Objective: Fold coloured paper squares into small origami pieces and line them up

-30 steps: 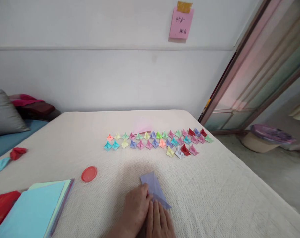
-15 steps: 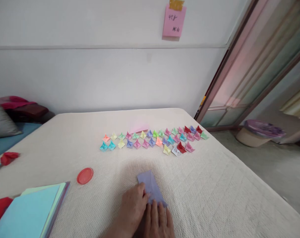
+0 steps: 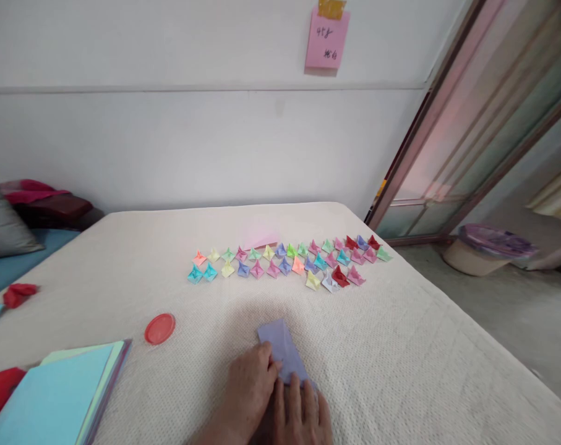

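A folded piece of purple paper (image 3: 284, 347) lies on the cream-covered table, tapering to a corner at the lower right. My left hand (image 3: 251, 382) has its fingers curled, thumb and forefinger pressed together on the paper's left edge. Along the lower edge, my right hand (image 3: 302, 411) lies flat with its fingers stretched out and fingertips on the paper. Part of the paper's lower side is hidden under both hands.
Rows of small folded paper pieces (image 3: 256, 268) stand further back. To the left are a round red lid (image 3: 160, 329), a stack of coloured paper (image 3: 57, 389) and red items. A bin (image 3: 487, 247) stands on the floor at right.
My right hand has slid slightly to the right along the paper's lower edge. My left hand stays in place on the paper.
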### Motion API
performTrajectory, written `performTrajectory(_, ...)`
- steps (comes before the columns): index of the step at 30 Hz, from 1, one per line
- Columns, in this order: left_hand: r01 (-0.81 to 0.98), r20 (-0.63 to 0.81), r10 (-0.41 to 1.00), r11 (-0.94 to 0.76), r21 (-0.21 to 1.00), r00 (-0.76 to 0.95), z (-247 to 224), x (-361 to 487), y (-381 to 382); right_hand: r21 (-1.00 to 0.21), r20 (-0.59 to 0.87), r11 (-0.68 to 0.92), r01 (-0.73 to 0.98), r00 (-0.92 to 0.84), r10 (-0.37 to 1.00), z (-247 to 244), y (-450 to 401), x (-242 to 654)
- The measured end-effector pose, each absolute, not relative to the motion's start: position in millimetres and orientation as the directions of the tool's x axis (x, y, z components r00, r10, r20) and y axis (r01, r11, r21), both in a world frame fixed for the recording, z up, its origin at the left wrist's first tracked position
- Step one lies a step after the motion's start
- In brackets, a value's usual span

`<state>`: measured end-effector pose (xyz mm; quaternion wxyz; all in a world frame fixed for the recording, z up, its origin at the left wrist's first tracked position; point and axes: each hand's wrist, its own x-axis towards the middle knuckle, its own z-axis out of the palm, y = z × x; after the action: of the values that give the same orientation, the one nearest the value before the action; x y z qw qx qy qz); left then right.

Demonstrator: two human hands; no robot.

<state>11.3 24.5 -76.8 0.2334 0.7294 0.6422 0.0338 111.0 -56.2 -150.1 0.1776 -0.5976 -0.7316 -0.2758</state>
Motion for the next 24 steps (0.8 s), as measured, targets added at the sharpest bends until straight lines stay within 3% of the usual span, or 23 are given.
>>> performTrajectory(9,0.920,-0.242,0.953,-0.078,0.383,0.182,-77.0,11.1,21.7,0.102,0.653,0.192,0.976,-0.211,0.727,-154.9,-54.6,108.2)
performTrajectory(15,0.915,-0.234,0.954,-0.084,0.394,0.188,-77.1,10.4,23.1,0.145,0.633,0.225,0.963,-0.265,0.727,-158.3,-53.5,106.8)
performTrajectory(24,0.910,-0.239,0.950,-0.091,0.404,0.201,-73.1,10.0,22.0,0.092,0.599,0.221,0.971,-0.231,0.766,-157.0,-54.7,104.8)
